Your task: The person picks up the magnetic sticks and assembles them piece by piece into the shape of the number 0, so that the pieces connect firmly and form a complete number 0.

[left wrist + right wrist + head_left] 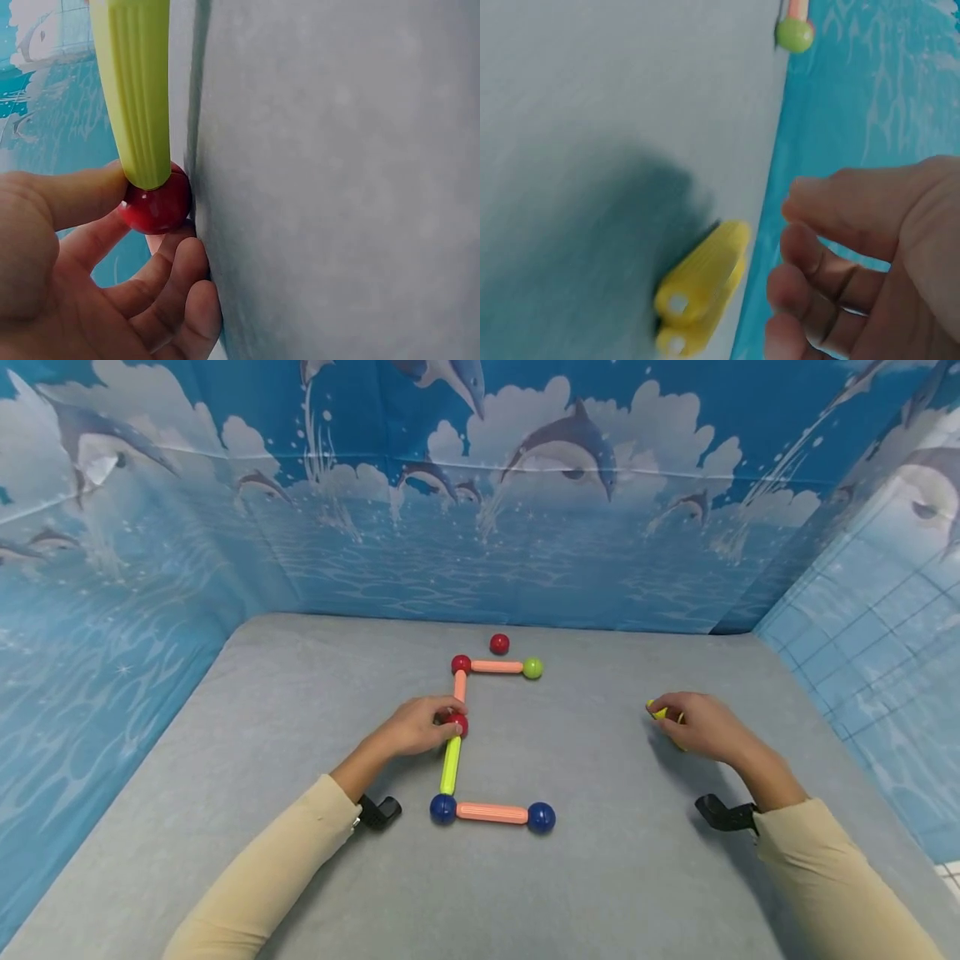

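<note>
My left hand (pixel 420 727) pinches a red ball (pixel 161 204) between thumb and fingers. A yellow-green rod (pixel 450 766) runs from this ball to a blue ball (pixel 443 809), and a peach rod (pixel 460 687) meets it on the far side. Over on the right, my right hand (pixel 855 255) hovers with loosely bent fingers and nothing in them. Two yellow rods (pixel 705 281) lie side by side on the table close to those fingertips. The head view shows only parts of these rods, as the right hand covers the rest.
At the far end, a peach rod (pixel 497 667) joins a red ball (pixel 461 665) to a green ball (pixel 532 668). A loose red ball (pixel 499 644) lies behind it. Nearer, a peach rod (pixel 492 812) ends at another blue ball (pixel 541 817). Dolphin-print curtains (pixel 480 577) border the grey table (pixel 300 693).
</note>
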